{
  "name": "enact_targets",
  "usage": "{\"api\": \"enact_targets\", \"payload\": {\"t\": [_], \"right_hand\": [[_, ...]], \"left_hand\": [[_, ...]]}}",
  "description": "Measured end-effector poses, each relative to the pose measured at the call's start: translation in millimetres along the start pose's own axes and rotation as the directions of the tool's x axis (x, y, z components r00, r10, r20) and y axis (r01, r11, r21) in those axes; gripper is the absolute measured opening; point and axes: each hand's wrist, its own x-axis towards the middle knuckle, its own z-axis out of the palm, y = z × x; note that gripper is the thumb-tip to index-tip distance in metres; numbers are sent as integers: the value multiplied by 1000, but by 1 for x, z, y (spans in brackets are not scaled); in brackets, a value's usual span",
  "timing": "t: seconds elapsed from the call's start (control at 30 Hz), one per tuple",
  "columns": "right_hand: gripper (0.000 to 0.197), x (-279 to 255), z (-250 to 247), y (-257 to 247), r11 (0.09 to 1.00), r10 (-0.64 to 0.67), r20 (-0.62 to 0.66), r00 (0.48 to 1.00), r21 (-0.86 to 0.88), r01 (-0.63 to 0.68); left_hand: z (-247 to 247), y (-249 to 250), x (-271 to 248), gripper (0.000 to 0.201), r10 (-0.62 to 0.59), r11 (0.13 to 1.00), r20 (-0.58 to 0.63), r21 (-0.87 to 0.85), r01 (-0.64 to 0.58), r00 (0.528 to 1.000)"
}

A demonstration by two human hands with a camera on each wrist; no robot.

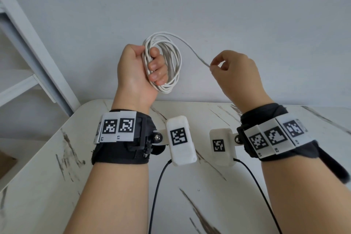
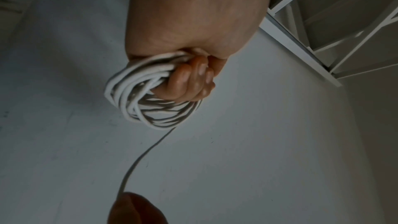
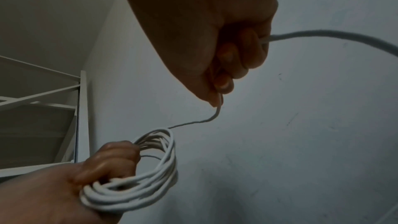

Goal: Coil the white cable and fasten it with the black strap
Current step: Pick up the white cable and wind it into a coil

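Above the far edge of the surface (image 1: 43, 159), your left hand (image 1: 133, 71) is raised in front of the pale wall (image 1: 209, 5), its fingers (image 1: 157, 66) curled through the middle of the cable (image 1: 175, 62) and gripping one side of the coil. You have many white loops gathered there, standing roughly upright, with the bundle pressed into your palm and the free side of the ring hanging open to the right of your knuckles. From the top of the coil a single strand arcs over and down to your right hand (image 1: 236, 74), which is level with the left and well apart from it. Your right fingers (image 1: 218, 62) pinch that strand between thumb and forefinger, the rest of them curled in behind. On the right wrist view the cable (image 3: 202, 121) runs on through that fist (image 3: 215, 40) and out the other side, sweeping off to the right edge of the picture. The left wrist view shows the same coil (image 2: 137, 94) wrapped around your bent fingers (image 2: 187, 83), with the strand dropping away toward your other hand (image 2: 133, 209) at the bottom. A white shelf frame (image 1: 38, 59) stands to your left against the wall. Both wrists carry black bands with printed markers, and thin black leads trail from them toward you across the marbled top.
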Motion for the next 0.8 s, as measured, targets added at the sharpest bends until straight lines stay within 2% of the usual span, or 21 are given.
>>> {"api": "enact_targets", "payload": {"t": [0.17,0.27,0.5,0.67,0.8], "right_hand": [[10,-6,8,-8,998,-54,137,989,-18,57],[8,-10,12,-13,994,-101,212,972,-7,105],[15,-18,12,-27,988,-147,439,886,20,154],[19,-21,10,-35,987,-153,513,844,42,154],[19,-21,8,-38,990,-134,549,825,28,142]], "left_hand": [[0,-2,2,29,28,990,10,-138,-26,1000],[0,-3,4,34,46,981,-1,-189,-46,999],[1,-6,5,29,103,963,-66,-242,-116,992],[0,-6,8,26,132,960,-216,-217,-179,967],[-1,-5,12,31,184,966,-331,-113,-232,926]]}}
